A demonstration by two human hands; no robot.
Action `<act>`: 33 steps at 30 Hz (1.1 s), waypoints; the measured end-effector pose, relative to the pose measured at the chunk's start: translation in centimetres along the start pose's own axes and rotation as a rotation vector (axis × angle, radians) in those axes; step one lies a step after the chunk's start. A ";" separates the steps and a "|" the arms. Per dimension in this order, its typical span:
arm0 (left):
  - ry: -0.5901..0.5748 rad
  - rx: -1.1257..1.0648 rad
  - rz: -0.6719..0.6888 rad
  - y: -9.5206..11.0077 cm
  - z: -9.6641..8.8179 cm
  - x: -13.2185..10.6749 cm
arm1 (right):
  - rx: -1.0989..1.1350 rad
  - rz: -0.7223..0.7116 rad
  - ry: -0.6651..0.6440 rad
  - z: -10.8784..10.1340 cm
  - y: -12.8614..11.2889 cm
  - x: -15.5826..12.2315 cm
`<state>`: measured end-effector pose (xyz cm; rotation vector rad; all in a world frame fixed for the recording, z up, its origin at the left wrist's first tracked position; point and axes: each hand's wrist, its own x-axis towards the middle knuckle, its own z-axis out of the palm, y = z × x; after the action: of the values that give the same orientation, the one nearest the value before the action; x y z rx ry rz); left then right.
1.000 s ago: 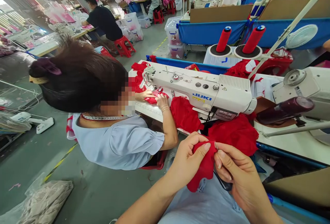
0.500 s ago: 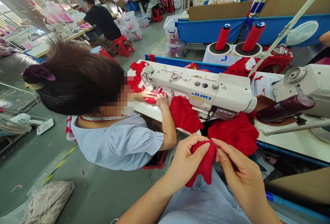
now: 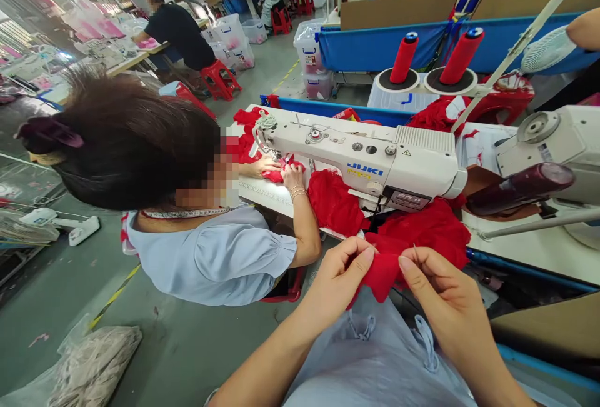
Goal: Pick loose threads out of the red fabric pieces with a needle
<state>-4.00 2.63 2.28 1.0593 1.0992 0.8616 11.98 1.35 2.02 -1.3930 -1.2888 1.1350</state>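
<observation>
Stretched between my two hands, above my lap, is a small piece of red fabric [image 3: 380,276]. My left hand [image 3: 344,272] pinches its left side between thumb and fingers. At its upper right edge, my right hand [image 3: 435,282] pinches the cloth, and a thin pointed tip, perhaps a needle, sticks up by those fingers. Beyond my hands, a heap of red fabric [image 3: 429,229] lies on the sewing table. A co-worker's hands [image 3: 293,175] hold red cloth at the needle end of a white JUKI sewing machine [image 3: 347,157].
A co-worker in a light blue top [image 3: 210,254] sits close on my left. Two red thread cones [image 3: 459,60] stand behind the machine. A dark red cylinder [image 3: 522,188] and another machine [image 3: 553,150] are at right. A bag [image 3: 96,363] lies on the floor.
My right hand has moved a little right and turned. The red fabric, which hung down in folds, is now pulled wider between my hands. The view has shifted slightly.
</observation>
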 end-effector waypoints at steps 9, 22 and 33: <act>0.011 -0.036 -0.002 0.5 0.5 0.0 | 0.016 0.014 -0.001 -0.1 -0.1 -0.1; 0.030 -0.135 -0.113 0.3 0.5 -0.3 | -0.582 -0.535 0.062 -1.1 0.0 -1.4; 0.051 -0.001 -0.018 0.4 0.5 -0.7 | -0.741 -0.605 0.044 -1.3 0.4 -1.8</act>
<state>-3.76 1.96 2.93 1.0296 1.1489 0.8786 13.21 -0.50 1.96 -1.3465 -2.0293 0.2057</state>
